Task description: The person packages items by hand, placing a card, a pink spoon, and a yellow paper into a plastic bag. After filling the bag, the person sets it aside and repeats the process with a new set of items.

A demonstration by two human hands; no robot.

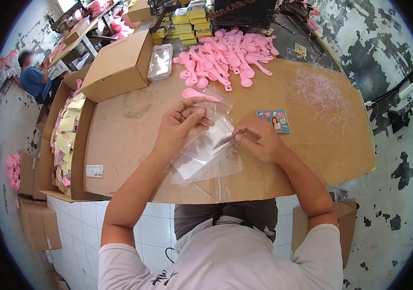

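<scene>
A clear plastic bag [201, 152] with a thin red line near its upper end lies slanted on the cardboard-covered table between my hands. My right hand [262, 138] pinches the bag's right edge between thumb and fingers. On the other side, my left hand [181, 124] is closed with bent fingers at the bag's upper left; the film in its grip is hard to make out. Just beyond those fingers lies a pink spoon [198, 94], its handle by clear film. A small blue printed card [280, 122] sits right beside my right hand.
Farther back is a heap of pink spoons [230, 55]. Left of it are a stack of clear bags [160, 62] and a closed carton [117, 67]. An open box [78, 186] of packed pieces stands left; plastic shreds [320, 94] lie right. A person [35, 79] sits far left.
</scene>
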